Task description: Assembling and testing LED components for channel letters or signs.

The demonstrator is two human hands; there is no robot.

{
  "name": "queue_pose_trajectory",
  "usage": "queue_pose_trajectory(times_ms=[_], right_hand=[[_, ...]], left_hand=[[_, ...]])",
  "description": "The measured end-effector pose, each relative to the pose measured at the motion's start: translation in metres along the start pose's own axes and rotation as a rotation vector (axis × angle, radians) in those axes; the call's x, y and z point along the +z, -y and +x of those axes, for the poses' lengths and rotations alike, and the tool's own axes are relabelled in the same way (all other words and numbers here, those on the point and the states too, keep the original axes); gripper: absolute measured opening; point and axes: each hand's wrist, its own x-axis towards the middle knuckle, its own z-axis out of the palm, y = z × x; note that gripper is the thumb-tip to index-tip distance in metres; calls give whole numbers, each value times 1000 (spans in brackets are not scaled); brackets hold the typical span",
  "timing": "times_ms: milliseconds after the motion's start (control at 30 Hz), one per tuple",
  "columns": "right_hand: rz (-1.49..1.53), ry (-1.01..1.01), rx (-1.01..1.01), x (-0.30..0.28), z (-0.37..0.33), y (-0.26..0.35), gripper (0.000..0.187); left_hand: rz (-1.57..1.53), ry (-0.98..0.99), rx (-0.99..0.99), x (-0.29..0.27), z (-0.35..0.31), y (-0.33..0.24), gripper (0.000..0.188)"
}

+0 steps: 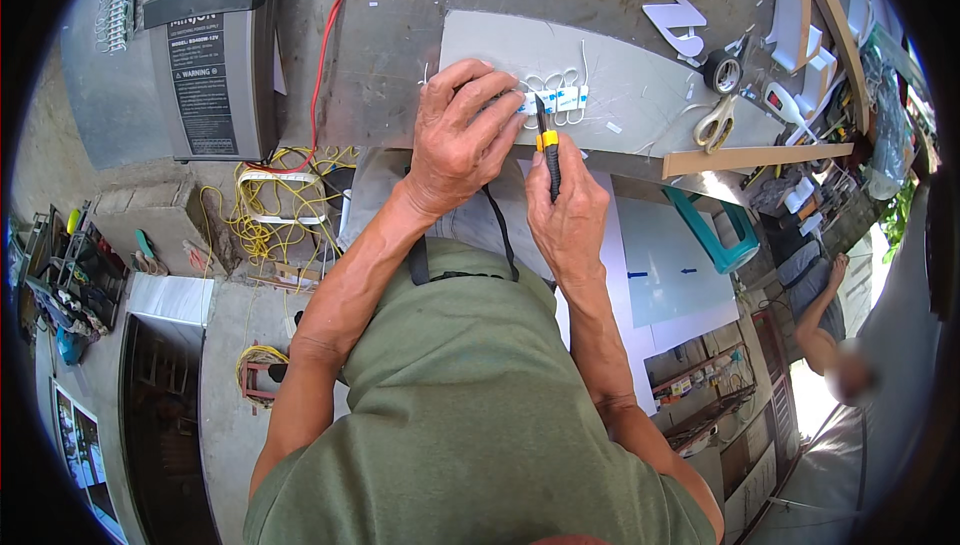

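Note:
My left hand [462, 130] presses down on a short string of small white light modules [560, 100] joined by thin white wires, lying on a grey sheet [630, 75] on the workbench. My right hand [572, 210] grips a black and yellow utility knife [547, 145] upright, its tip touching the modules just right of my left fingers. Both forearms come up from my green shirt at the lower edge.
A grey power supply box [215, 55] with a red lead [322, 65] stands at the left. Scissors [715, 123], a tape roll [722, 73] and white cut-out letter shapes [680, 5] lie at the right. Yellow wire tangles [270, 215] lie below. Another person [830, 335] is at the right edge.

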Motion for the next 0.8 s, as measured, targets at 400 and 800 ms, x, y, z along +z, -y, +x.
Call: queue_pose_trajectory(times_ms=[400,800], right_hand=[[-64,-60,-16,4,-6,0,38],[-13,-28,-8,4,-4,-4,39]], left_hand=[[13,-3,4,1,0,-1,34],[37,1,14,3,-1,0,35]])
